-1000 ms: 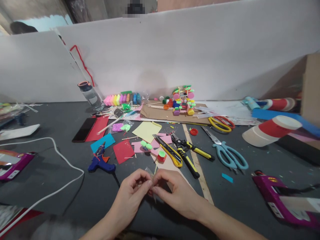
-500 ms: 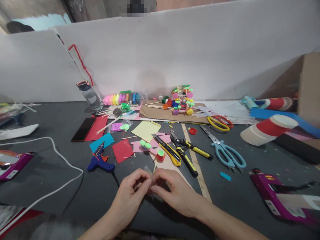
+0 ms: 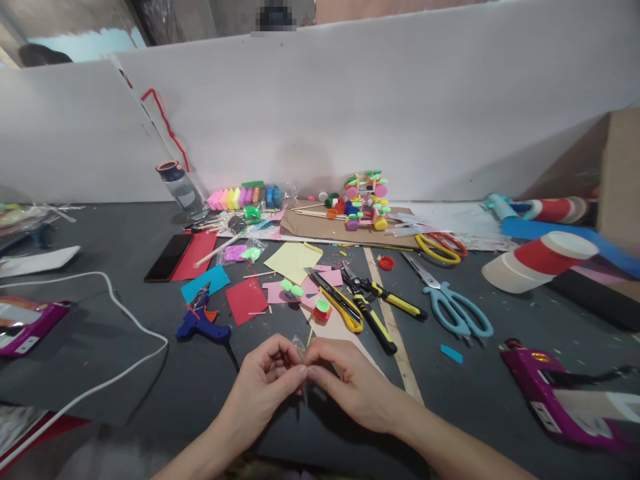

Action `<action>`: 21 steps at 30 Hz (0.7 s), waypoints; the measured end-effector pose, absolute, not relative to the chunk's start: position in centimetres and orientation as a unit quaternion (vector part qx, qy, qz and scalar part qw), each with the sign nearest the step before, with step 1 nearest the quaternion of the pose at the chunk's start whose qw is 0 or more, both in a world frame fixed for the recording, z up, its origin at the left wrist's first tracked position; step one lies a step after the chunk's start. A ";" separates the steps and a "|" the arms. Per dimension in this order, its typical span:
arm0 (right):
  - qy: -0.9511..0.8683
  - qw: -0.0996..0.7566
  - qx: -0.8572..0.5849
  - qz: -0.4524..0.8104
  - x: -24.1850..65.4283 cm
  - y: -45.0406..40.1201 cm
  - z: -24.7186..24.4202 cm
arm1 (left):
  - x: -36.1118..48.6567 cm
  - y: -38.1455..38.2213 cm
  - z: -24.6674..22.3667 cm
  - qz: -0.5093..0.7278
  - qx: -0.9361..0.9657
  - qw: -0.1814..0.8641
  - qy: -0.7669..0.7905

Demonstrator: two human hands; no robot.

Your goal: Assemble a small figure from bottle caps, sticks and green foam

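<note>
My left hand (image 3: 273, 383) and my right hand (image 3: 347, 380) meet at the front middle of the dark table, thumb tips touching. Both pinch a small clear plastic piece (image 3: 299, 343), mostly hidden by the fingers. Just beyond them lie a red cap with green clay (image 3: 322, 309), bright green clay pieces (image 3: 291, 289) on pink paper (image 3: 275, 293), a yellow cutter knife (image 3: 337, 303) and black-yellow pliers (image 3: 373, 317). A blue glue gun (image 3: 203, 323) rests left of my hands, near a red paper square (image 3: 247, 301).
Blue scissors (image 3: 457, 310) and a red-and-white cup (image 3: 540, 261) are on the right. A phone (image 3: 169, 258) and bottle (image 3: 184, 191) stand or lie at the left. Colourful clay assemblies (image 3: 367, 200) are at the back. A white cable (image 3: 133, 320) curves across the left.
My fingertips have shifted slightly, with the left thumb now against the right one. The plastic between them has turned a little. The objects on the table have stayed put.
</note>
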State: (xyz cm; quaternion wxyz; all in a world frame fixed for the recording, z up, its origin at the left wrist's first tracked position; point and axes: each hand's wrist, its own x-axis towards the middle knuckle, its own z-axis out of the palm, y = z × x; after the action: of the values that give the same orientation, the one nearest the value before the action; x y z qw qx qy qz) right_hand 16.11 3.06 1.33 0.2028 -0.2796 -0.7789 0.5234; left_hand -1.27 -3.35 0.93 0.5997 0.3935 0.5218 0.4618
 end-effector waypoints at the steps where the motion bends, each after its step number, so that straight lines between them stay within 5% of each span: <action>1: -0.781 0.203 -0.279 0.521 16.1 3.1 1.3 | -1.3 -3.3 0.9 0.460 0.394 0.601 0.522; 21: -0.799 0.206 -0.327 0.461 16.1 2.8 -0.2 | -0.7 -3.3 2.2 0.361 0.523 0.489 0.597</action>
State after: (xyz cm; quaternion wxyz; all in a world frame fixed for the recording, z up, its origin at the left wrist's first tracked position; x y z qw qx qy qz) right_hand 16.06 2.79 -0.18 0.2056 -0.3268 -0.7992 0.4606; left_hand -0.70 -3.34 2.19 0.4895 0.5228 0.5973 0.3610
